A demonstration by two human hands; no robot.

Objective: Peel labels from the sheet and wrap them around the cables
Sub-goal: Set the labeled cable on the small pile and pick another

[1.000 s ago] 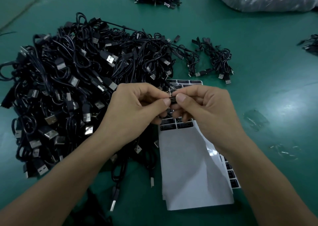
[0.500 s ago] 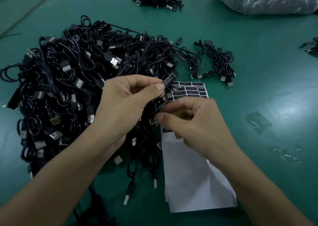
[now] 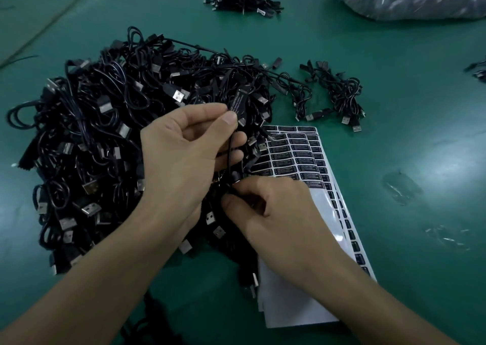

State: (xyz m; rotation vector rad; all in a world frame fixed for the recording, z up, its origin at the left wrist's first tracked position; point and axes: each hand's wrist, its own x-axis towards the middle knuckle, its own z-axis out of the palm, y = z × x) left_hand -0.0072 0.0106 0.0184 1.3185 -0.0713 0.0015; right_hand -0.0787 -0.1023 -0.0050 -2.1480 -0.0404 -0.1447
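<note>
1. The labelled cable (image 3: 230,158) is now held up over the pile of cables (image 3: 105,123). It is pinched just below its label (image 3: 238,100) between thumb and forefinger of the left hand (image 3: 184,155). A second ago both hands were pressed together around that label.
2. The right hand (image 3: 278,213) has been lowered towards the near side. Its fingers are curled and seem to pinch the same cable lower down, though the contact is partly hidden.
3. The wrap is therefore judged finished. Setting this cable aside and peeling another label appears to be next.
4. The label sheet (image 3: 297,160) lies just right of the pile and partly under the right hand. Labels are left on its far half.
5. The left side is crowded by the pile, which overlaps the sheet's left edge. Open table (image 3: 407,147) is left to the right, up to the small bundle (image 3: 342,92).
</note>
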